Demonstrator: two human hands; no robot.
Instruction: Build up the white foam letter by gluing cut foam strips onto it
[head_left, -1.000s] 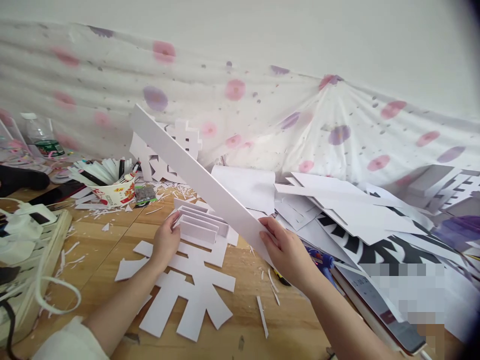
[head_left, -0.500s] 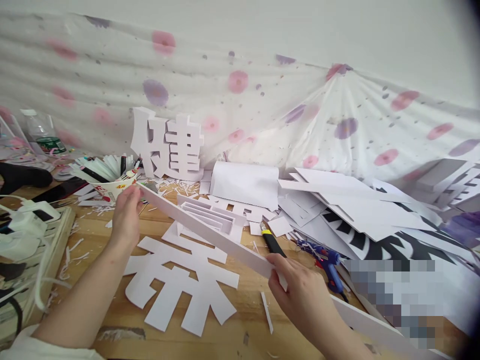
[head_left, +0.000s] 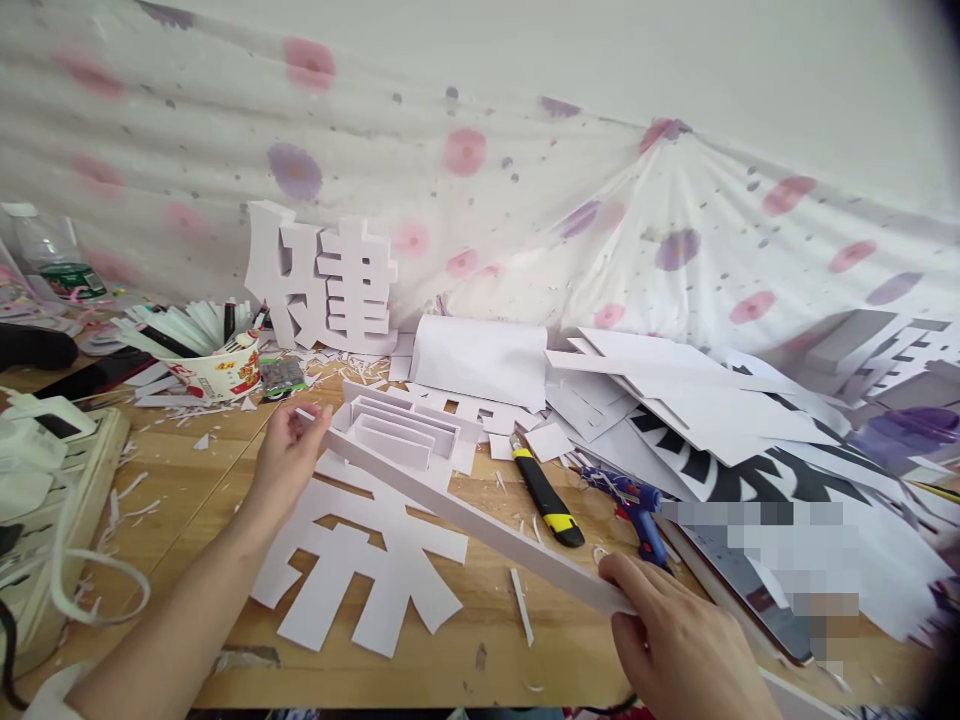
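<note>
Head view: both hands on one long white strip [head_left: 480, 525], held on a slant across the middle of the work area. Left hand [head_left: 292, 455] pinches its far end between thumb and fingers. Right hand [head_left: 675, 635] pinches it farther along, nearer the body; the strip passes behind this hand and shows again at lower right. In view it crosses the white cut-out character [head_left: 386, 560], which lies flat on the wooden counter [head_left: 570, 650]; contact between the two cannot be told. Thin upright white walls [head_left: 397, 440] stand on the cut-out's far part, just beyond the strip.

Right of the cut-out: a black and yellow cutter [head_left: 547, 498], then a blue glue gun [head_left: 637, 505] near it. A phone [head_left: 750, 590], partly masked by blurred blocks, lies farther right. Behind it, a pile of white sheets [head_left: 697, 400] with black-patterned paper among them.

Far left: a paper cup [head_left: 217, 378] full of pens, a thick white character [head_left: 364, 285] standing upright behind it, and a bottle [head_left: 56, 255]. A power strip [head_left: 82, 530] with plugs sits at the left edge. Flowered plastic sheeting [head_left: 465, 220] covers the lower wall. Narrow offcuts are scattered over the counter.
</note>
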